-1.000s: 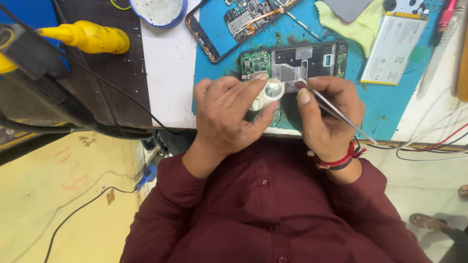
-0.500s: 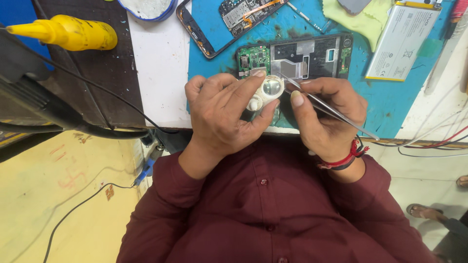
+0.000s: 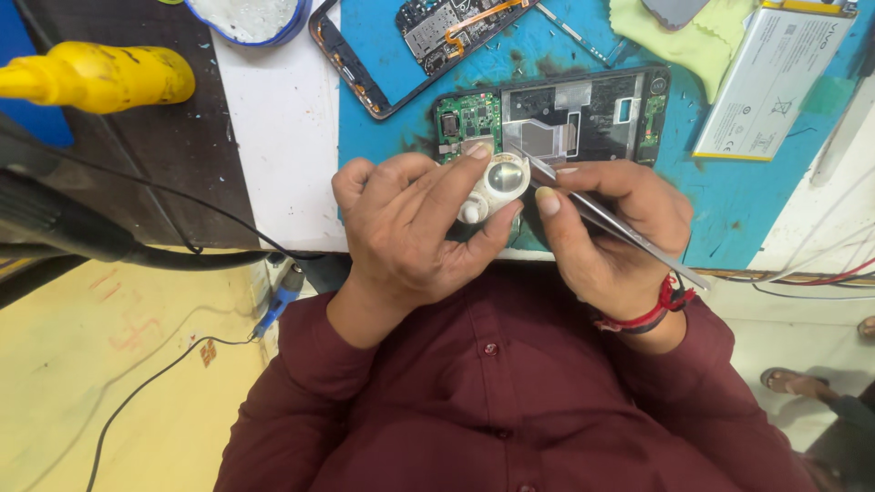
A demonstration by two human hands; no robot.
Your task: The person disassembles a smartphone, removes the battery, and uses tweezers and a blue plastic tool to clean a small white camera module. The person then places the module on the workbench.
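From the head camera, looking straight down, the left hand (image 3: 415,228) curls around a small white magnifier loupe (image 3: 497,184), thumb and forefinger closed on its round body so the glass lens faces up. The right hand (image 3: 609,228) pinches a pair of metal tweezers (image 3: 606,217) between thumb and fingers, the tips pointing toward the loupe and lying just beside its rim. Both hands hover at the near edge of a blue work mat (image 3: 729,196), directly over an opened phone (image 3: 565,114) whose green circuit board and metal shield are exposed. A second opened phone (image 3: 410,46) lies farther back, a flat battery (image 3: 775,77) to the right, and a yellow bottle (image 3: 100,77) on the left.
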